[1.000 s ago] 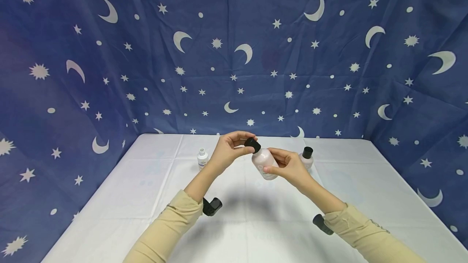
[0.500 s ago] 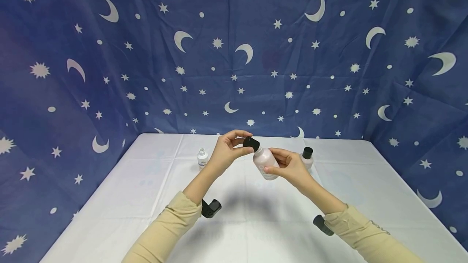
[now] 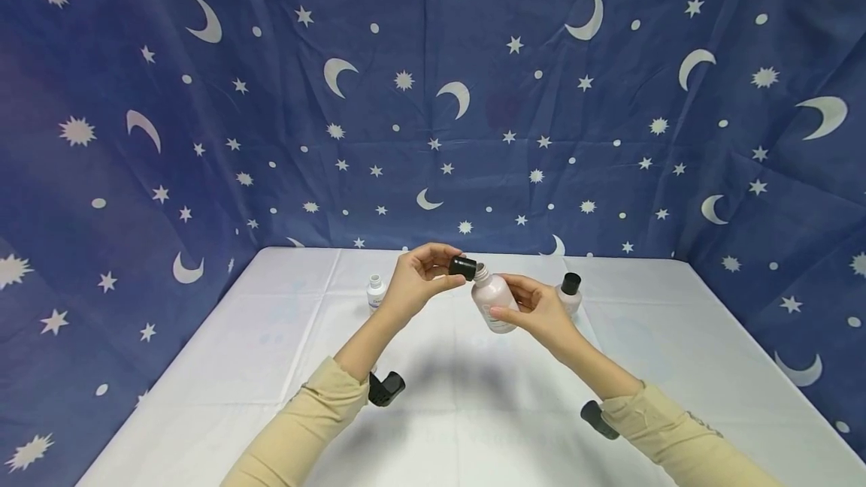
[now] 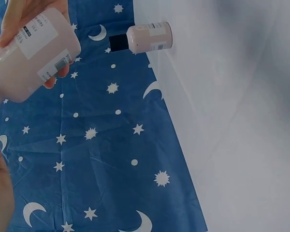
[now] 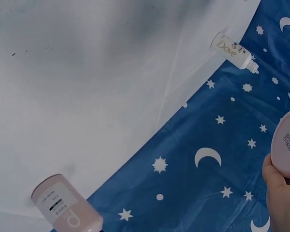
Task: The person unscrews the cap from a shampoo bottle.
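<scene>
My left hand (image 3: 417, 280) pinches a black cap (image 3: 463, 268) between thumb and fingers. The cap sits tilted right beside the bare threaded neck of a pale pink bottle (image 3: 494, 303), off the opening. My right hand (image 3: 541, 314) grips that bottle round its body, raised over the table and leaning toward the cap. In the left wrist view the pink bottle (image 4: 36, 55) shows its white labels, while the cap is mostly cut off at the left edge. The right wrist view catches the bottle's printed base (image 5: 287, 145) above my fingers.
A second pink bottle (image 3: 570, 294) with a black cap stands behind my right hand. Left of my left hand stands a small white Dove bottle (image 3: 375, 292), uncapped. White cloth covers the table (image 3: 271, 352); a blue star-and-moon curtain (image 3: 433, 96) rises behind it.
The black cap has come off the pink bottle's neck and moved slightly left with my left hand, baring the threads. My right hand and the bottle have hardly moved.
</scene>
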### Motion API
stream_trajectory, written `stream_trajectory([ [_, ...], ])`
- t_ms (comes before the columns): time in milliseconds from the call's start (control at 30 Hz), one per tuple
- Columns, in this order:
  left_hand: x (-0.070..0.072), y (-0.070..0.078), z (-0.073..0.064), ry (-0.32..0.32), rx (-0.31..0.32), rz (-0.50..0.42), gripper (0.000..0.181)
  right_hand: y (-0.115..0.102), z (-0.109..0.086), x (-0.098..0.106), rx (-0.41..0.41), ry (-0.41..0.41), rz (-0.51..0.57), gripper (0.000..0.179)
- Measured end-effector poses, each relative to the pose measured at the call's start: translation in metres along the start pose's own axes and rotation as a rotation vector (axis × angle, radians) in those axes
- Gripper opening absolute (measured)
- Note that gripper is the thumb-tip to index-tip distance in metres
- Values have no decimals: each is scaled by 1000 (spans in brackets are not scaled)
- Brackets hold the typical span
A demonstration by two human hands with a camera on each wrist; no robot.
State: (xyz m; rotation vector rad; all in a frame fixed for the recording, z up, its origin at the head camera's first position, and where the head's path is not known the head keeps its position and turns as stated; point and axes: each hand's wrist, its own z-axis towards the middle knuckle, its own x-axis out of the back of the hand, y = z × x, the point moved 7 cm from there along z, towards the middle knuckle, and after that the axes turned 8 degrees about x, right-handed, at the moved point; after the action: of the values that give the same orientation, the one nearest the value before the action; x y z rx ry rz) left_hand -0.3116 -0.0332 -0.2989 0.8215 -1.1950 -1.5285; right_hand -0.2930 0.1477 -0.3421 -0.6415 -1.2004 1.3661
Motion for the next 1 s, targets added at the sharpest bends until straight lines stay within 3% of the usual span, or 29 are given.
stream_trajectory([
  [333,-1,-8,-3,-15,57,-11,33,4,0,-3,-8,-1,-4,56],
  [633,-11,-11,-6,-116,35,75,50,3,2,-5,25,-46,-16,57],
  [833,-16,-10,-7,-166,5,111,45,0,4,-5,38,-69,3,53],
  [1000,-15,-13,-9,-154,-10,150,41,0,5,-3,46,-73,6,52],
])
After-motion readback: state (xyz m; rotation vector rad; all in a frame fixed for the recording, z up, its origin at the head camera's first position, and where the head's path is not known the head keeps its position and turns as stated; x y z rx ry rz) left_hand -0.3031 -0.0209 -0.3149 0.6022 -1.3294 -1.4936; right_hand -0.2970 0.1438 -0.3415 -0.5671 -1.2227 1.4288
